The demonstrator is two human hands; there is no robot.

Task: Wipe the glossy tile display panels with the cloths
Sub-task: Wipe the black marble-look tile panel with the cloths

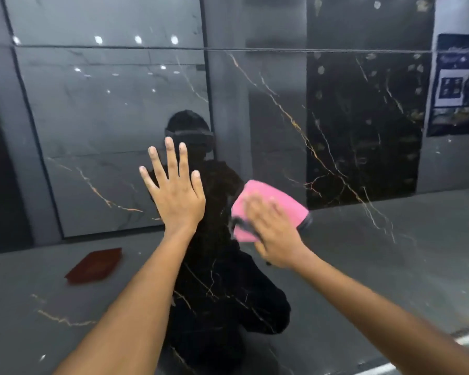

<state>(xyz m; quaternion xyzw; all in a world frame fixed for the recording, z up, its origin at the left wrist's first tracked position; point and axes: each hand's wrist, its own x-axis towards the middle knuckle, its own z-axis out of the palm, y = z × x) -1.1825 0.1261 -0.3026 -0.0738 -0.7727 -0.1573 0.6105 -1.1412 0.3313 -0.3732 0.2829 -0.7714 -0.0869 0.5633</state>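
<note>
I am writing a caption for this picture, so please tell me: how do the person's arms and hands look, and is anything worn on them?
Both forearms are bare up to the picture's edge: no sleeves show. The left hand wears no glove, ring, watch or bracelet that can be seen. The right hand also looks ungloved, but it is blurred, so small items such as rings cannot be ruled out.

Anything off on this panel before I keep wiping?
No damage shows on the glossy panel. One oddity: the bare left hand lies flat on it and may leave prints, while the right hand presses the pink cloth.
</note>
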